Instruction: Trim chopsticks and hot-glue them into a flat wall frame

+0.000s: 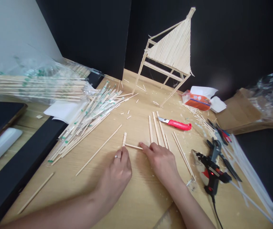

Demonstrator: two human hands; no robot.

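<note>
My left hand [119,167], with a ring on one finger, pinches a short pair of wooden sticks [124,138] standing out beyond its fingertips. A thin crosspiece stick [133,146] runs from that pair to my right hand [159,159], whose fingers are closed on its far end near the table. Just beyond my right hand lie several long wooden sticks [155,128] in pairs. A red utility knife [179,124] with its blade out rests by their tips. Another pair of sticks [183,156] lies to the right of my right hand.
A stick-built chair-like frame [169,47] stands at the back. Wrapped chopsticks [91,114] and a plastic bag of sticks [38,87] lie left. A glue gun [212,175] with a lit red light, pliers [214,149], glue sticks [253,178] and a tissue pack [195,100] are right.
</note>
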